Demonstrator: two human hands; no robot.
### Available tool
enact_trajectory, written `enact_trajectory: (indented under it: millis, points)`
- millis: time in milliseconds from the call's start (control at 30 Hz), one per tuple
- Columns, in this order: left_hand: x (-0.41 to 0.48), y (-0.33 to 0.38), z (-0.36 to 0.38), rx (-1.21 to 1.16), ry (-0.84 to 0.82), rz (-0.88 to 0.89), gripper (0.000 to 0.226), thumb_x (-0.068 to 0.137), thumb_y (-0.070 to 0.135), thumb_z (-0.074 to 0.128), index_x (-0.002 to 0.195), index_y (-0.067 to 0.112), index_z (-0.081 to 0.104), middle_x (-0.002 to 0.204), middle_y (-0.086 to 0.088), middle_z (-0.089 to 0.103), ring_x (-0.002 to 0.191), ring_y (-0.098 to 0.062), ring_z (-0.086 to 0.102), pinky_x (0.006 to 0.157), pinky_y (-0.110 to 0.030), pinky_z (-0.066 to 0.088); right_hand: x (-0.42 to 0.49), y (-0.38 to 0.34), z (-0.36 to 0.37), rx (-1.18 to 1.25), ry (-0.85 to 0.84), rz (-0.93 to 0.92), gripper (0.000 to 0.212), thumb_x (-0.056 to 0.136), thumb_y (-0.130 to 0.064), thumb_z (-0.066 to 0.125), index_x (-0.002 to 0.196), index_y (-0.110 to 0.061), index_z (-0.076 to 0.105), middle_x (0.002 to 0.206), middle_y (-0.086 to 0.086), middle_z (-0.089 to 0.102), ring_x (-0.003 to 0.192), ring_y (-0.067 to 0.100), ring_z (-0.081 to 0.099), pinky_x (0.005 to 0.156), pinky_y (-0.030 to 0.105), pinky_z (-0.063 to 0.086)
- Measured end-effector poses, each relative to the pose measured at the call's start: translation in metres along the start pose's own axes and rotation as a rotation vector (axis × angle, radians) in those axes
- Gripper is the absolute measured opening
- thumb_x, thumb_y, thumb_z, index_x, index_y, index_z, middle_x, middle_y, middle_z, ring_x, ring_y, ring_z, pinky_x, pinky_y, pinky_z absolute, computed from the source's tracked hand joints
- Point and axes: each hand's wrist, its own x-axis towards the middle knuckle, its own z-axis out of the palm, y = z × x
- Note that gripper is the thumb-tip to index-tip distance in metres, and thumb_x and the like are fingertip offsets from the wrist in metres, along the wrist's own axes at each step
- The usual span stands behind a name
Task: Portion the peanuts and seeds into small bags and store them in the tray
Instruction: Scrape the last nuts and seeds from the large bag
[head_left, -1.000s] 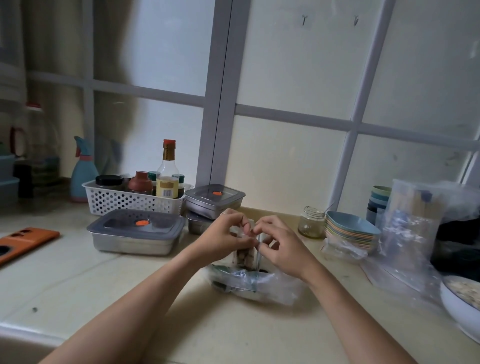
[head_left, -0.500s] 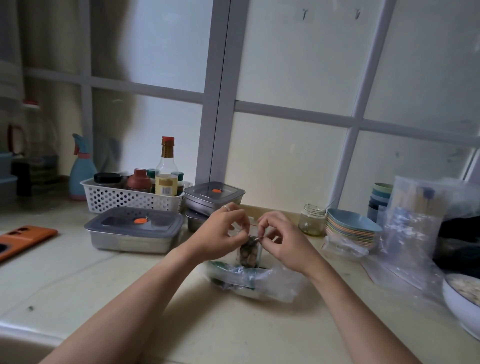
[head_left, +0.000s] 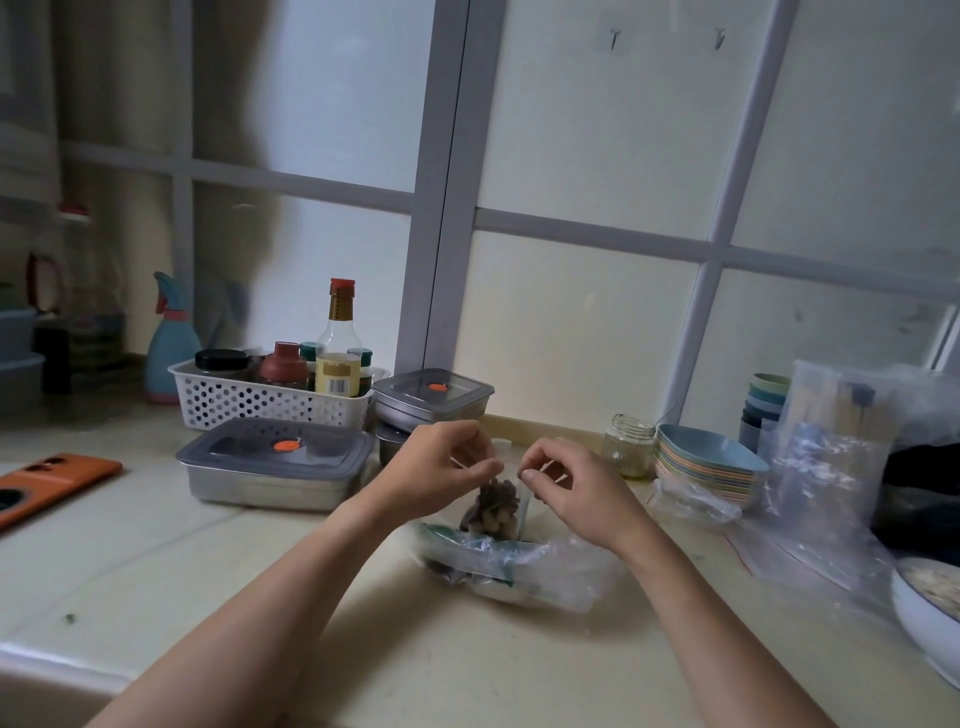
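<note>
The desk (head_left: 156, 545) runs pale and wide under my arms, with a frosted window (head_left: 571, 130) behind it. At the far right stands a heap of big clear bags (head_left: 831, 467), partly slumped on the desk. On the left, well apart from my hands, sits the steel tray (head_left: 275, 467) with its grey lid on. Just behind it is a white basket (head_left: 260, 400) full of bottles. A white bowl (head_left: 930, 613) at the right edge holds something pale and grainy; I cannot tell what.

A stack of plates (head_left: 706, 462) stands near the big bags, with cups (head_left: 769, 400) stacked behind. A loose bag (head_left: 519, 561) lies crumpled on the desk right below my hands, with dark bits showing through it. A smaller lidded box (head_left: 434, 397) sits beside the basket, on top of another. An orange phone (head_left: 52, 486) lies at the far left, a blue spray bottle (head_left: 169, 343) stands behind the basket, and an open jar (head_left: 628, 449) stands just left of the plates.

My left hand (head_left: 436, 467) and right hand (head_left: 571, 486) are close together, fingers curled in. Each pinches a top corner of the small bag (head_left: 496, 506), which hangs upright between them just over the loose bag, its lower part filled with dark brown pieces.
</note>
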Motion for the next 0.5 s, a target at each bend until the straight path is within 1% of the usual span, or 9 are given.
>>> enact_trajectory:
  millis: [67, 100, 200, 233, 333, 400, 500]
  points:
    - [0.0003, -0.001, 0.0003, 0.009, 0.039, 0.012, 0.011, 0.089, 0.027, 0.079, 0.087, 0.02, 0.07, 0.081, 0.008, 0.073, 0.076, -0.004, 0.069, 0.073, -0.02, 0.056, -0.0001, 0.0004, -0.0004, -0.005, 0.016, 0.019, 0.014, 0.096, -0.018, 0.068, 0.085, -0.026, 0.068, 0.08, -0.011, 0.068, 0.072, 0.006, 0.064, 0.069, 0.019, 0.05]
    - [0.0002, -0.0007, 0.0005, 0.008, 0.051, 0.01, 0.012, 0.089, 0.027, 0.079, 0.086, 0.02, 0.07, 0.08, 0.008, 0.073, 0.075, -0.003, 0.069, 0.07, -0.017, 0.054, -0.0005, -0.0005, -0.0003, 0.009, 0.019, 0.022, 0.014, 0.095, -0.018, 0.068, 0.084, -0.025, 0.069, 0.078, -0.011, 0.069, 0.072, 0.007, 0.065, 0.068, 0.019, 0.051]
    - [-0.0011, 0.0003, -0.0002, -0.077, 0.023, -0.039, 0.014, 0.09, 0.028, 0.077, 0.088, 0.018, 0.068, 0.083, 0.006, 0.074, 0.078, -0.004, 0.07, 0.07, -0.014, 0.049, -0.001, -0.0034, 0.0, 0.043, 0.028, 0.01, 0.014, 0.095, -0.017, 0.068, 0.085, -0.026, 0.07, 0.08, -0.01, 0.071, 0.076, 0.01, 0.069, 0.071, 0.025, 0.057]
    - [-0.0014, 0.0001, -0.0007, -0.119, 0.004, -0.058, 0.015, 0.091, 0.028, 0.077, 0.088, 0.016, 0.068, 0.085, 0.005, 0.075, 0.08, -0.006, 0.071, 0.071, -0.016, 0.05, -0.0006, -0.0037, 0.0, 0.055, 0.036, 0.007, 0.014, 0.095, -0.016, 0.068, 0.086, -0.026, 0.07, 0.081, -0.01, 0.071, 0.077, 0.011, 0.07, 0.072, 0.026, 0.058]
    - [-0.0011, -0.0019, -0.0014, -0.176, 0.003, -0.074, 0.016, 0.088, 0.025, 0.08, 0.088, 0.014, 0.069, 0.085, 0.001, 0.076, 0.083, -0.016, 0.073, 0.078, -0.031, 0.059, 0.0, -0.0028, 0.0001, 0.054, 0.064, 0.008, 0.014, 0.094, -0.016, 0.07, 0.086, -0.026, 0.072, 0.08, -0.012, 0.072, 0.075, 0.009, 0.069, 0.071, 0.023, 0.056]
    - [-0.0012, -0.002, -0.0007, -0.163, 0.041, -0.07, 0.016, 0.085, 0.023, 0.083, 0.086, 0.015, 0.069, 0.083, 0.001, 0.076, 0.081, -0.015, 0.074, 0.08, -0.033, 0.061, 0.0001, -0.0027, 0.0008, 0.049, 0.076, 0.014, 0.014, 0.093, -0.016, 0.071, 0.085, -0.026, 0.073, 0.079, -0.012, 0.072, 0.073, 0.009, 0.069, 0.069, 0.021, 0.055]
    - [-0.0021, -0.0007, 0.0013, -0.193, 0.099, -0.064, 0.017, 0.082, 0.022, 0.085, 0.085, 0.014, 0.069, 0.081, 0.001, 0.076, 0.079, -0.015, 0.074, 0.078, -0.031, 0.061, 0.0001, -0.0037, 0.0029, 0.101, 0.098, 0.017, 0.012, 0.093, -0.015, 0.072, 0.088, -0.027, 0.072, 0.082, -0.009, 0.073, 0.074, 0.011, 0.07, 0.071, 0.023, 0.057]
